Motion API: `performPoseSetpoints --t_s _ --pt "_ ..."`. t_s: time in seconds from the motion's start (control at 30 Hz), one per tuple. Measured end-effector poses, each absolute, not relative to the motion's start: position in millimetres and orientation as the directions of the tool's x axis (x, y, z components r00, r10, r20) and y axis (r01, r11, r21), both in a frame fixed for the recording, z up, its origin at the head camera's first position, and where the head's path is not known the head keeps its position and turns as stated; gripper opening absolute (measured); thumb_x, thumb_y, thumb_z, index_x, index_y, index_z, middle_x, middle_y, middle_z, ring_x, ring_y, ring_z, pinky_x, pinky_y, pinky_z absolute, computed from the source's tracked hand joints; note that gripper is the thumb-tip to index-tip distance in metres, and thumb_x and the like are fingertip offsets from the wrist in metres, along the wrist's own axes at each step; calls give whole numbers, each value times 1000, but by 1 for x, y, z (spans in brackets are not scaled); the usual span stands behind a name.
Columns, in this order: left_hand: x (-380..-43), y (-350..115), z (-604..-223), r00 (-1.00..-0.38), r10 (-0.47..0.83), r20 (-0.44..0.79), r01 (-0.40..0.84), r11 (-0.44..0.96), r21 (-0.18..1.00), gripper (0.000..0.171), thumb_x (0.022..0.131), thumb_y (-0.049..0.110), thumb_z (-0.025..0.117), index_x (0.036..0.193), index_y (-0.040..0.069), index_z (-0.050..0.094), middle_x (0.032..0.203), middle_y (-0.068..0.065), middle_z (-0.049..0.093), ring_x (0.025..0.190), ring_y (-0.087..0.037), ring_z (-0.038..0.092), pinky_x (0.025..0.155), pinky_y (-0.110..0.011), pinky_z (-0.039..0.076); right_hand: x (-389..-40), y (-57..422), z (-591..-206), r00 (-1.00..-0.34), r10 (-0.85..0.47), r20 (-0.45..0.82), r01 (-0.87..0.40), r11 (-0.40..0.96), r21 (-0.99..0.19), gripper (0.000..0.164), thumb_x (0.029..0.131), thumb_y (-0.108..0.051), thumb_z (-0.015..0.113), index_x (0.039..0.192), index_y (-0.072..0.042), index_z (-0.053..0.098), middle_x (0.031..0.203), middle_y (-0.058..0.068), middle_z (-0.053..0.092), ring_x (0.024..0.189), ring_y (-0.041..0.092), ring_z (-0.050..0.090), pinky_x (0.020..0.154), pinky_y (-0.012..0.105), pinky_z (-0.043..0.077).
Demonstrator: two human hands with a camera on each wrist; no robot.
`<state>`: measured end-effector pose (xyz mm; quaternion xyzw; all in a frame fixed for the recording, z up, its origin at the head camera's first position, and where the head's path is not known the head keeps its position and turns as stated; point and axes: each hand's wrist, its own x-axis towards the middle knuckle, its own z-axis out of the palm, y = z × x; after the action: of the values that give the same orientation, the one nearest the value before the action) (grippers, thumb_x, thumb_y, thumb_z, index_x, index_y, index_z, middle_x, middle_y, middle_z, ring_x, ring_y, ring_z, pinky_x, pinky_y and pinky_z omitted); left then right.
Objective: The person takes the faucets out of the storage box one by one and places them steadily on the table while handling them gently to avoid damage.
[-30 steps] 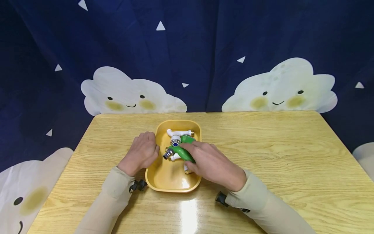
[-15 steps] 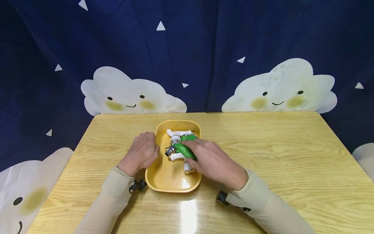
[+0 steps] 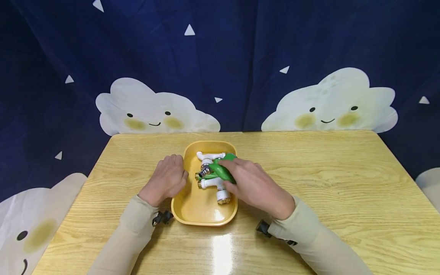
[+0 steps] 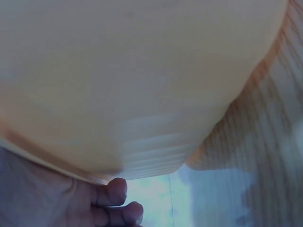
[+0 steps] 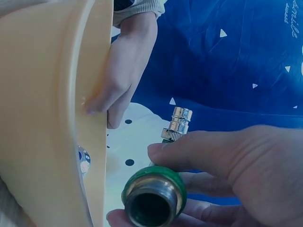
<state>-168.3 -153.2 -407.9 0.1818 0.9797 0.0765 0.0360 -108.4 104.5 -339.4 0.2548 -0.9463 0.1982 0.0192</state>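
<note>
A green tap [image 3: 222,173] with a chrome spout is held by my right hand [image 3: 254,185], thumb and fingers around its body, over the right side of a yellow plastic basin [image 3: 196,212]. The right wrist view shows its chrome nozzle [image 5: 179,122] and round threaded inlet [image 5: 150,207]. At the basin's left rim, my left hand [image 3: 166,177] pinches the edge, thumb on the inner side. Below the held tap lie a white tap [image 3: 212,183] with a ribbed white handle [image 3: 222,195], another white tap [image 3: 211,156] at the back, and another green tap [image 3: 210,176], partly hidden.
The basin stands on a wooden table [image 3: 326,183]. A dark blue curtain [image 3: 233,57] with white clouds hangs behind the table's far edge. Black camera mounts [image 3: 263,228] sit at both wrists, close to the tabletop.
My right hand has moved slightly right with the green tap, and its chrome spout has swung off the lower white tap, whose handle now shows fully. The left hand stays at the rim.
</note>
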Motion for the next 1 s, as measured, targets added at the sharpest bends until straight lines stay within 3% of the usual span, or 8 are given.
performPoseSetpoints --t_s 0.1,0.3,0.47,0.77,1.0 --pt "-169 -152 -407 -931 361 -52 348 923 165 17 99 17 42 95 1 45 84 -10 43 79 -27 40 71 -34 31 -109 106 -339 -871 -470 141 -487 791 -371 53 93 -23 76 140 -5 62 136 16 68 108 24 71 81 41 59" --pt "-170 -151 -407 -933 352 -77 336 928 161 18 99 18 41 98 1 45 86 -11 43 81 -27 40 72 -34 31 -111 108 -338 -872 -467 148 -487 793 -365 53 93 -24 77 140 -5 62 131 16 70 98 21 69 80 39 60" --pt "-169 -152 -406 -934 346 -90 329 931 158 18 100 19 40 99 1 45 87 -11 43 81 -27 40 73 -34 31 -113 110 -338 -877 -458 142 -476 798 -369 53 93 -23 77 140 -6 62 131 16 71 102 22 70 82 41 60" --pt "-169 -152 -406 -934 343 -96 327 933 153 17 101 19 40 99 2 44 87 -11 42 82 -27 40 73 -34 31 -116 113 -337 -880 -449 153 -472 792 -387 52 92 -20 77 139 -3 62 123 14 73 84 17 62 68 30 53" --pt "-169 -153 -407 -934 345 -94 329 932 156 18 100 19 40 100 1 44 88 -11 43 82 -27 40 74 -34 32 -119 115 -337 -900 -418 122 -430 809 -401 53 93 -22 75 141 -5 61 128 14 72 93 20 66 73 35 54"
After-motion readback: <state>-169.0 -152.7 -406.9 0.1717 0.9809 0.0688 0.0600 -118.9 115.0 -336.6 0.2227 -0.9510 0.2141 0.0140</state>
